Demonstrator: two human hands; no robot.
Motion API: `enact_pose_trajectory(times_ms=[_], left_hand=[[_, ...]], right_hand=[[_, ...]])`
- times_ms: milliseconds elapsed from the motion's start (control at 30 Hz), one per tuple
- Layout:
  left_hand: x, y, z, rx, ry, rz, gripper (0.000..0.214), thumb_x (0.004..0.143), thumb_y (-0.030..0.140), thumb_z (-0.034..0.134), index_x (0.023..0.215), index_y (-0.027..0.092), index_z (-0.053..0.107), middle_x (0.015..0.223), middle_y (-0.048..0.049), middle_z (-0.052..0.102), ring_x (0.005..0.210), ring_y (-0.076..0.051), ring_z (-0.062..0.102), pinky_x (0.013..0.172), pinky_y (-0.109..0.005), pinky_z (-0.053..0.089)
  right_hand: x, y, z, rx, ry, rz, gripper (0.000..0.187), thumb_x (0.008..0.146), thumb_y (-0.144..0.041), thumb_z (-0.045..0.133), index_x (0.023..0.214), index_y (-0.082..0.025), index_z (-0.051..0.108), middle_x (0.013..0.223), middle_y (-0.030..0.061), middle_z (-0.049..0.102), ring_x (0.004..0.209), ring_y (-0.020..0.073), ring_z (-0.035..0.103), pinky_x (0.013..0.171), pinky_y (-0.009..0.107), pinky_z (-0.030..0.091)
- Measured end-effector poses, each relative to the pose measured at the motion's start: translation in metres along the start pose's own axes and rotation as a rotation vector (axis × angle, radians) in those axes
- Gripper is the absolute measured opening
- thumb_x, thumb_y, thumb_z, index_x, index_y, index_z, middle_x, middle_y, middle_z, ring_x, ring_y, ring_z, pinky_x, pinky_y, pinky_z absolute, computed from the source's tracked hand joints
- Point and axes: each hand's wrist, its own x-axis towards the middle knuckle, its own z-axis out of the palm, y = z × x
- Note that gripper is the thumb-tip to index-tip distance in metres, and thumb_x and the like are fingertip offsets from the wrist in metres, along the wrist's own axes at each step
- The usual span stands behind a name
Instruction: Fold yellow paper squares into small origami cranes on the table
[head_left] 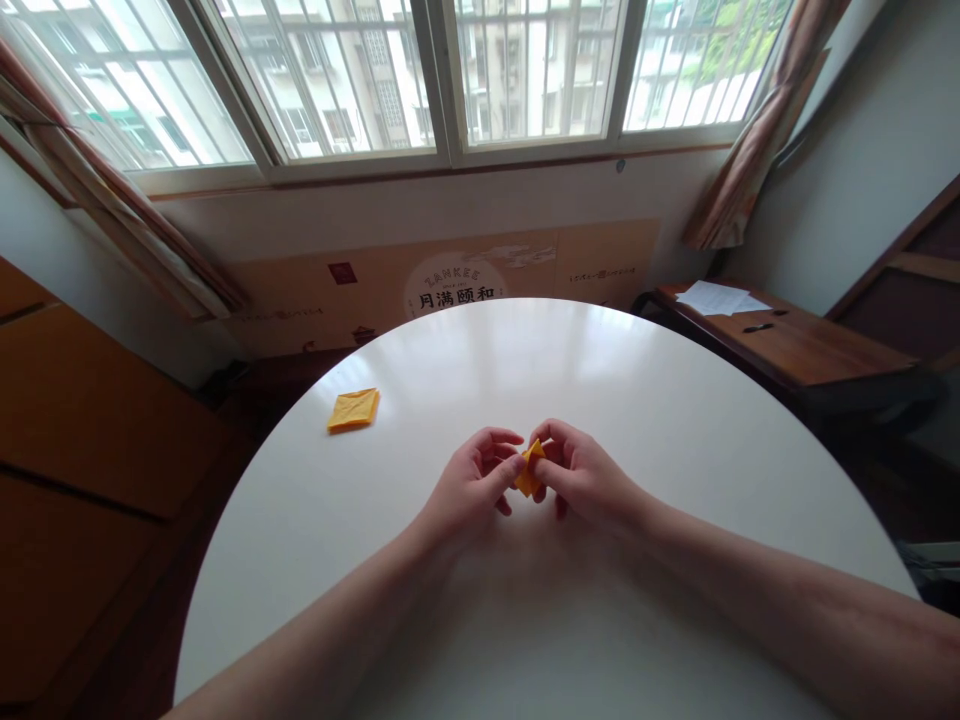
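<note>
A small piece of folded yellow paper (529, 478), with a pointed tip at its top, is pinched between both hands near the middle of the white table. My left hand (480, 475) grips its left side with the thumb in front. From the right, my right hand (574, 468) pinches the same paper between thumb and fingers. Parts of the paper are covered by the fingertips. Farther left on the table lies a flat, creased stack of yellow paper (353, 411), apart from both hands.
The round white table (645, 400) has a curved far edge. Behind it, a printed cardboard panel (300, 300) stands below the barred window. At the right, a wooden side table (825, 345) bears white papers (721, 299) and a dark slim object (757, 328). Wooden cabinets (82, 480) stand at the left.
</note>
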Motion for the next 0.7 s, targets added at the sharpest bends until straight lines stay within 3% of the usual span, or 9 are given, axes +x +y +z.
enact_pose_trajectory(times_ms=[367,567,700], left_hand=[[0.0012,-0.0043,0.0032,0.013,0.085,0.044,0.030,0.086,0.042,0.067,0.099,0.015,0.062,0.073,-0.0002,0.066,0.058,-0.012,0.059,0.046,-0.020,0.048],[0.0008,-0.0005,0.0041,0.088,0.188,0.103,0.024,0.084,0.037,0.067,0.096,0.016,0.064,0.082,-0.0030,0.067,0.064,-0.014,0.061,0.048,-0.022,0.050],[-0.0021,0.0014,0.0062,0.194,0.253,0.188,0.013,0.082,0.028,0.066,0.091,0.017,0.067,0.081,-0.0035,0.070,0.068,-0.016,0.065,0.053,-0.024,0.051]], right_hand=[[-0.0001,0.0000,0.0011,0.045,-0.038,0.026,0.025,0.092,-0.043,0.062,0.099,-0.020,0.054,0.087,0.0040,0.069,0.075,0.0183,0.069,0.044,0.019,0.051],[0.0005,0.0012,0.0013,0.041,-0.041,0.037,0.037,0.088,-0.047,0.068,0.108,-0.022,0.050,0.092,0.0045,0.070,0.077,0.0198,0.069,0.045,0.021,0.052],[0.0004,0.0025,0.0032,0.059,-0.030,0.048,0.035,0.086,-0.038,0.070,0.109,-0.024,0.047,0.090,0.0018,0.070,0.078,0.0196,0.069,0.047,0.021,0.052]])
